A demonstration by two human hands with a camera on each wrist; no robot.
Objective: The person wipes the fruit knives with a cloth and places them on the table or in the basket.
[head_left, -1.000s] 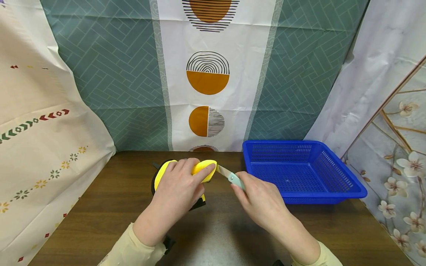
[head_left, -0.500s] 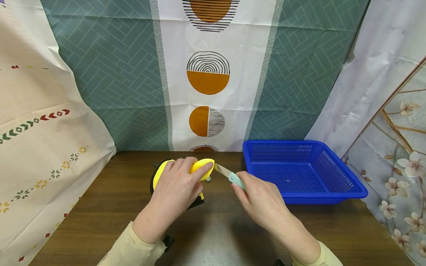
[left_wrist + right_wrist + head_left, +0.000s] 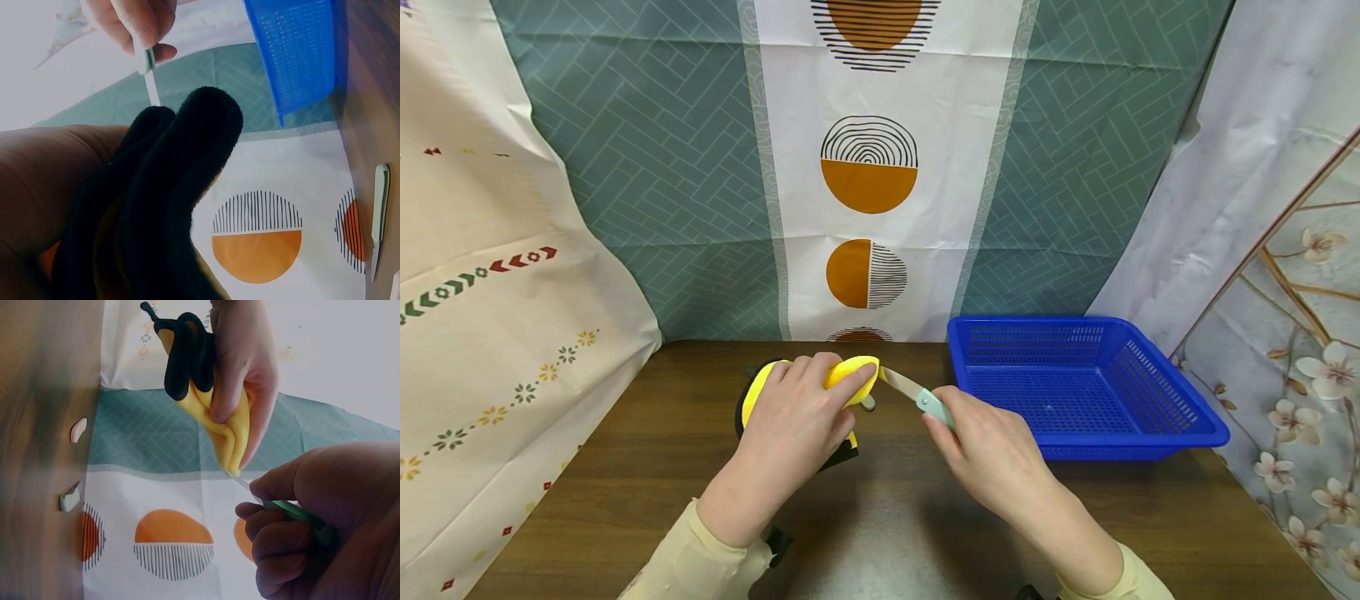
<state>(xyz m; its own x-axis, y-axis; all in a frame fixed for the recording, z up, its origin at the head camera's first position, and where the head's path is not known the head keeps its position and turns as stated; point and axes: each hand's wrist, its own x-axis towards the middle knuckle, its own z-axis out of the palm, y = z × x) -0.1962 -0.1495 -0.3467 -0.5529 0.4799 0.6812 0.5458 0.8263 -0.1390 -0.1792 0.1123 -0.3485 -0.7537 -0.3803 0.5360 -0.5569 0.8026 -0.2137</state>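
My left hand [image 3: 797,417] grips a folded yellow cloth with thick black edging [image 3: 853,379], pinching it round the tip end of a knife blade. Black folds of the cloth [image 3: 206,137] fill the middle of the left wrist view. In the right wrist view the yellow part [image 3: 228,437] tapers down to the blade. My right hand [image 3: 992,450] holds the knife [image 3: 932,407] by its mint-green handle, its blade pointing up and left into the cloth. The blade's tip is hidden in the fold. Both hands are above the brown table.
A blue plastic basket [image 3: 1150,439] stands on the table [image 3: 647,433] at the right. Another light-handled knife [image 3: 380,203] lies behind the cloth. Two small pieces, one pinkish [image 3: 78,430] and one pale green [image 3: 70,499], lie on the table. Patterned curtains [image 3: 700,208] hang behind.
My left hand and the cloth have slid slightly left along the blade, toward its tip. My right hand and the knife have stayed nearly still.
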